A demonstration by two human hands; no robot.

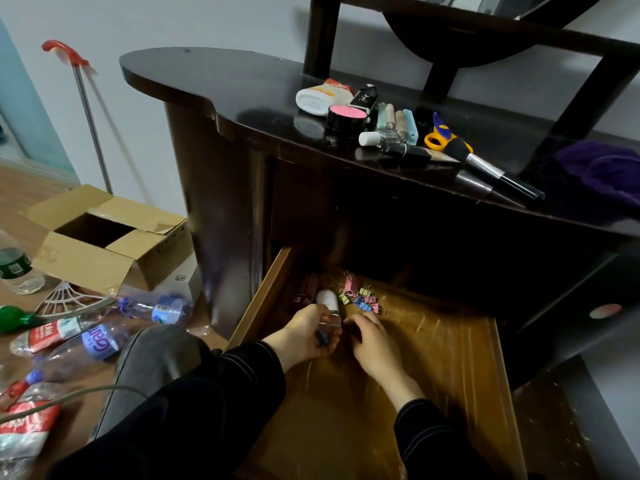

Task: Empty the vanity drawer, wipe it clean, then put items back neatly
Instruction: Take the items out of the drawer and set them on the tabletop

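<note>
Emptying is the step in hand, judged from the layout: the drawer (433, 358) is pulled out below the vanity and most of its wooden floor is already bare. Items taken out appear to be collected on the dark surface (242, 88) above: a white tube (320, 95), a round pot with a pink lid (347, 116), small bottles (381, 136), orange-handled scissors (441, 136) and makeup brushes (491, 169). A purple cloth (602, 171) lies at the right end of that surface, probably for the wiping. Left in the drawer, at its far left corner, are a heap of coloured binder clips (360, 296) and a dark red tube (306, 289) against the left wall. Wiping and neat return are not yet done. The left hand (308, 332) is closed around a white-capped bottle (328, 304), cap pointing away from the person, and seems to hold a small blue clip as well, though blur makes this uncertain. The right hand (369, 336) is curled, fingers bent down just beside the clips, palm over the drawer floor; whether it grips any clip cannot be told. Both hands are near each other, well inside the drawer.
</note>
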